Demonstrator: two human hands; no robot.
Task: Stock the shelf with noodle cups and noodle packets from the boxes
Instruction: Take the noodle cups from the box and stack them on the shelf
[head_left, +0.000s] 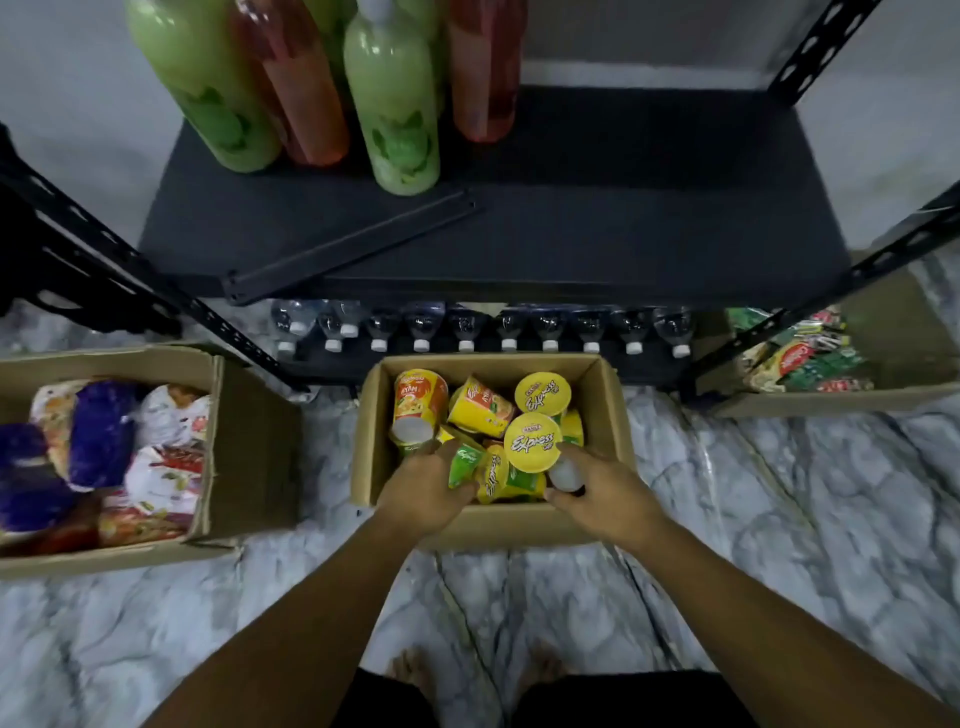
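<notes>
A cardboard box (610, 415) on the floor in front of me holds several yellow, green and orange noodle cups (543, 393). My left hand (423, 493) closes around a green and yellow cup (465, 465) lying at the near left of the box. My right hand (605, 496) grips another cup (532, 442) by its white base, its yellow lid facing up. A box at the left (244, 441) is filled with noodle packets (104, 431). The black shelf board (571, 223) lies just beyond the boxes.
Green and red bottles (392, 114) stand at the back left of the shelf, and a loose black metal bar (353, 247) lies on it. Water bottles (467, 327) line the lower level. A third box with green packets (810, 358) sits at the right. The floor is marble.
</notes>
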